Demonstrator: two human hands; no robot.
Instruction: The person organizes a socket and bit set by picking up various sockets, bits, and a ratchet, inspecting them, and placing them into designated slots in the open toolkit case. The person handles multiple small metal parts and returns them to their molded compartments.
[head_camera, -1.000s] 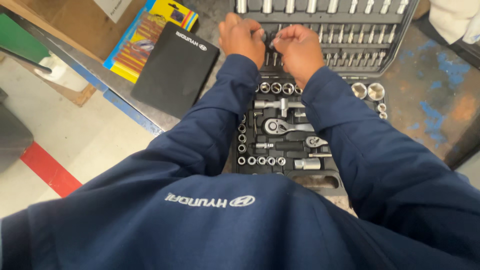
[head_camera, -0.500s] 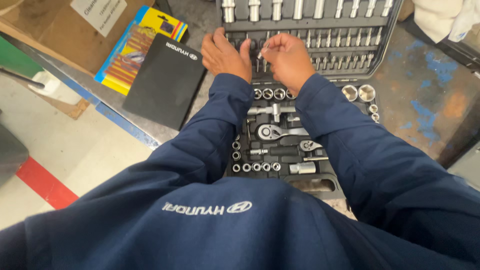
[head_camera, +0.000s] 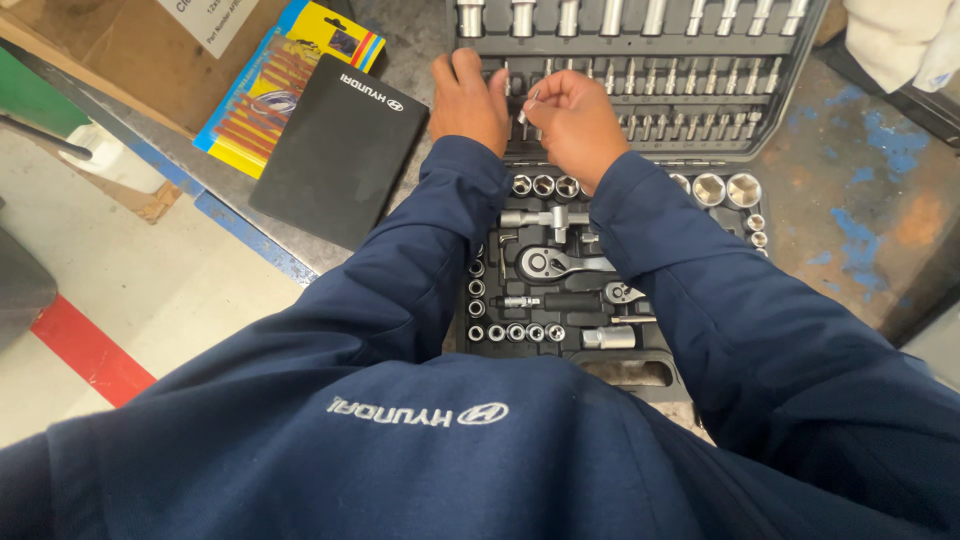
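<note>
Both hands are over the open lid half of a black plastic socket-set case (head_camera: 640, 45) lying on a worn grey metal bench with blue paint patches (head_camera: 850, 200). The right hand (head_camera: 575, 120) is closed in a pinch on a small silver bit (head_camera: 531, 102), thumb and forefinger holding it upright just above the rows of bits clipped in the lid — held by its tip, likely because the piece is so thin. The left hand (head_camera: 470, 100) lies flat on the case edge right beside it, fingers extended and not gripping, seemingly steadying the case. The two hands sit close together, almost touching.

Nearer the body, the tray half holds a chrome ratchet handle (head_camera: 555, 263) and rows of round sockets, each in its moulded slot. A flat black rectangular pad (head_camera: 340, 150) lies left of the case, overlapping a yellow-and-blue card pack (head_camera: 270, 90)
</note>
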